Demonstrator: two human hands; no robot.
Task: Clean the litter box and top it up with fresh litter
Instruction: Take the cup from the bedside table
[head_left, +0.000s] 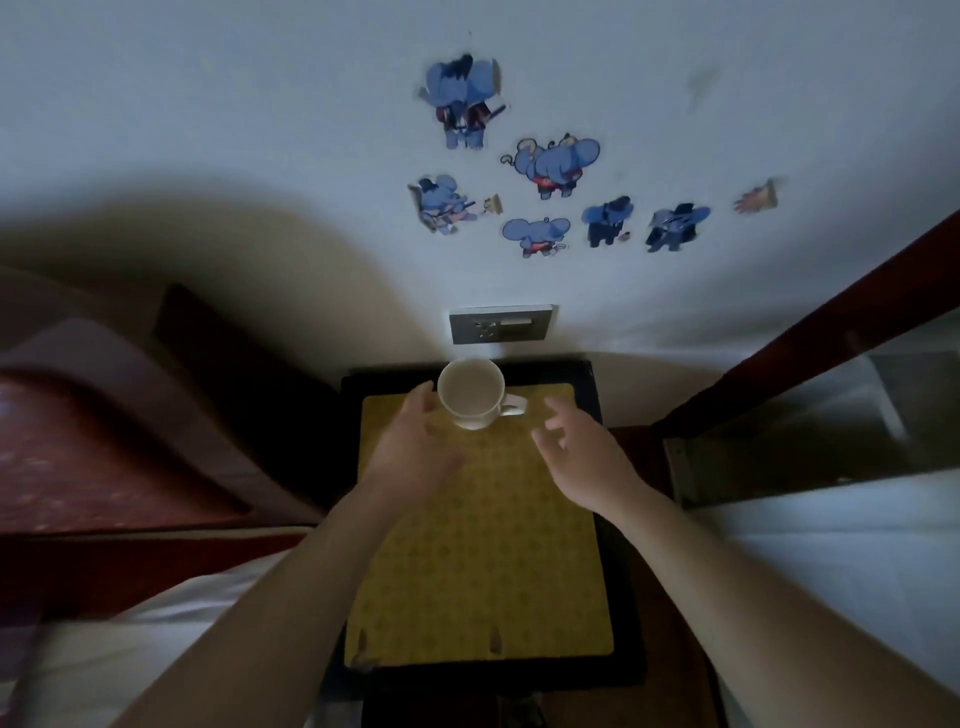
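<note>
Reaching with both hands open and empty, we find the white cup (471, 393) just beyond our left hand (415, 441); its handle points toward our right hand (576, 447).

Two bare forearms, no sleeves in sight

The left hand (415, 441) and right hand (582, 452) carry no rings, watch, gloves or wristbands; both arms are uncovered to the frame's edge.
</note>
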